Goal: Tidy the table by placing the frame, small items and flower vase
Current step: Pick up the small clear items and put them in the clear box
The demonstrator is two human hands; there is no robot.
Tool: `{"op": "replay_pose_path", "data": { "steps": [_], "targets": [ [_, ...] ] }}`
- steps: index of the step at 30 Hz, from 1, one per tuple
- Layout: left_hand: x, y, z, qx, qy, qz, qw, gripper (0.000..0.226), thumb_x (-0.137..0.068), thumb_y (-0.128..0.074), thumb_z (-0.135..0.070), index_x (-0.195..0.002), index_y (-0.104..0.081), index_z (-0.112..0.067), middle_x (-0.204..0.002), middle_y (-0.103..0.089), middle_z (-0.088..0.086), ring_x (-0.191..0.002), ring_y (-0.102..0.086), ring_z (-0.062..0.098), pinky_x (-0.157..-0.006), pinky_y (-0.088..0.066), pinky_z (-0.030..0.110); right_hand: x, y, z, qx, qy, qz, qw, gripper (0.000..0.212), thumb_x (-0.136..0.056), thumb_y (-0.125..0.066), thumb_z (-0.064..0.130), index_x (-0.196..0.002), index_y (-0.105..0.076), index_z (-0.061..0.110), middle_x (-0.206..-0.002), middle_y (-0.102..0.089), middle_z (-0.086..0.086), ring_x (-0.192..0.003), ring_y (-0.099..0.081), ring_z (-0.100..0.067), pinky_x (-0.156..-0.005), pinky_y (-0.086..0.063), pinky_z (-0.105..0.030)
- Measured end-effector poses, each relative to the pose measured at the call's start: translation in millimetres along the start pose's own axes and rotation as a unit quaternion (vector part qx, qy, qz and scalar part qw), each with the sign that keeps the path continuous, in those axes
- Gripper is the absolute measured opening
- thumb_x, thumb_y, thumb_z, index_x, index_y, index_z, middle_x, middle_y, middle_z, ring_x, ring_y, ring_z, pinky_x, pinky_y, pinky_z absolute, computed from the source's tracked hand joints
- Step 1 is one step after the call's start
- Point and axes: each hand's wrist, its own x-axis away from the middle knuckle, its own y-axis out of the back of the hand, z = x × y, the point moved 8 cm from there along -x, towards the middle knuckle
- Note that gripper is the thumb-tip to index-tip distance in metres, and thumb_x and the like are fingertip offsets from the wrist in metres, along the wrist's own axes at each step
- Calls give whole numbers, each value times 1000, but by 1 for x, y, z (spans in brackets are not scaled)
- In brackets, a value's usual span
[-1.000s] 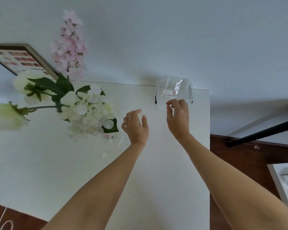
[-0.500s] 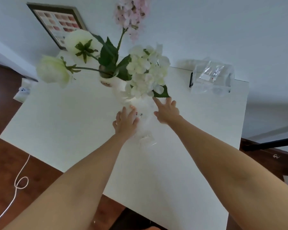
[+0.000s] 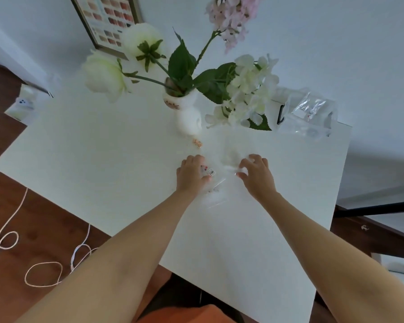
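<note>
- Near edge of the white table runs diagonally; a wide bare stretch of tabletop lies between that edge and the hands.
- Left hand rests on a clear plastic packet, fingers curled down on its printed label; right hand hovers at the packet's other side, fingers spread and bent. Whether either actually grips is unclear; the packet's outline is hard to see.
- Just beyond, tiny golden bits, blurred.
- Flower vase stands upright mid-table, blooms overhanging.
- Clear box sits at the far right edge.
- Frame leans against the wall, cut off at top.
</note>
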Motion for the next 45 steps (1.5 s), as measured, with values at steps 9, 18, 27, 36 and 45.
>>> {"op": "replay_pose_path", "data": {
  "steps": [9, 18, 27, 36, 45],
  "targets": [
    [-14, 9, -17, 86, 18, 29, 996, 22, -77, -67, -13, -98, -64, -5, -97, -63, 17, -91, -59, 32, -76, -40, 28, 35, 26, -26, -105, -26, -86, 990, 10, -94, -56, 17, -92, -58, 7, -89, -66, -8, -83, -60, -28, -70, -49, -35],
    [-10, -19, -129, 205, -72, 67, 974, 28, -93, -41, -9, -110, -63, -5, -114, -65, 10, -104, -58, 23, -84, -40, 21, 40, 114, -107, -348, -218, -272, 870, 11, -92, -53, 14, -86, -61, 18, -75, -68, 4, -65, -67, -7, -60, -52, -18],
    [-50, -37, -226, 390, 40, -44, 919, 13, -83, -60, -7, -93, -67, -4, -91, -69, 12, -79, -58, 16, -84, -47, 28, 36, 181, -180, -389, -312, -372, 783, 8, -87, -60, 22, -81, -66, 21, -71, -65, 7, -60, -64, -8, -56, -48, -25],
    [-94, -54, -253, 368, 42, -57, 927, 9, -83, -64, -12, -78, -58, -8, -77, -62, 3, -84, -56, 34, -75, -41, 25, -1, 187, -195, -427, -330, -343, 769, 9, -83, -63, 19, -82, -70, 13, -69, -66, 4, -62, -55, -13, -64, -48, -28],
    [-50, -52, -164, 319, 31, -36, 947, 39, -90, -58, -14, -128, -53, -7, -131, -59, 8, -118, -57, 20, -95, -41, 22, -22, 151, -169, -391, -317, -256, 825, 25, -92, -55, 24, -107, -67, 9, -96, -67, 0, -83, -58, -13, -76, -46, -26]
  ]
}}
